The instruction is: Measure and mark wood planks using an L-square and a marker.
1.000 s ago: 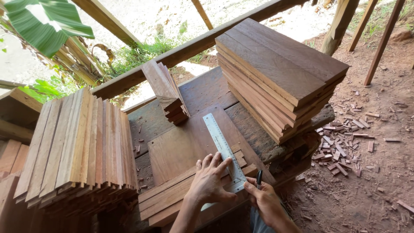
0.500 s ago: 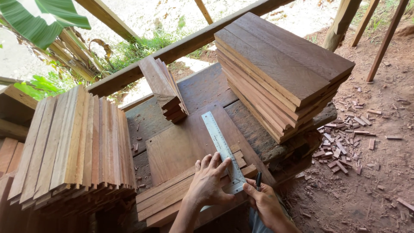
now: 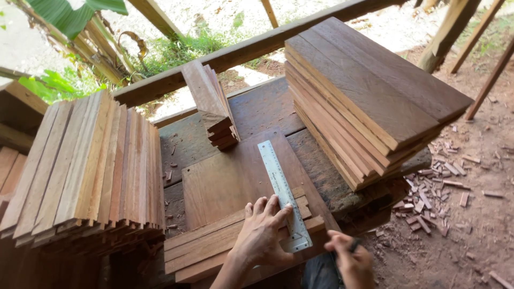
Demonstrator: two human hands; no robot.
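A: In the head view, where is the metal ruler point(image 3: 282, 194)?

B: It lies flat on a reddish wooden board point(image 3: 235, 179) on the workbench point(image 3: 267, 109), running from about 12 o'clock down to 6 o'clock with a slight lean to the right. Its lower end crosses a few narrow wooden strips point(image 3: 209, 247) laid across the near edge of the board.

A: And the person's hands?

B: The left hand point(image 3: 262, 235) lies open, fingers spread, pressing down on the lower part of the ruler and the strips beneath. The right hand point(image 3: 348, 257), at 5 o'clock of the ruler's end, is curled shut around a dark pencil point(image 3: 353, 245), whose tip is hidden.

A: What surrounds them?

B: At 9 o'clock of the hands stands a large stack of boards on edge point(image 3: 85, 166). At 1 o'clock a tall pile of flat planks point(image 3: 369, 96) sits on the bench's right side. At 12 o'clock a small stack of short pieces point(image 3: 211, 104) leans toward the wooden rail point(image 3: 241, 53). At 3 o'clock, offcuts point(image 3: 433, 192) litter the earth floor. Green leaves point(image 3: 75, 13) show at 11 o'clock, beyond the rail.
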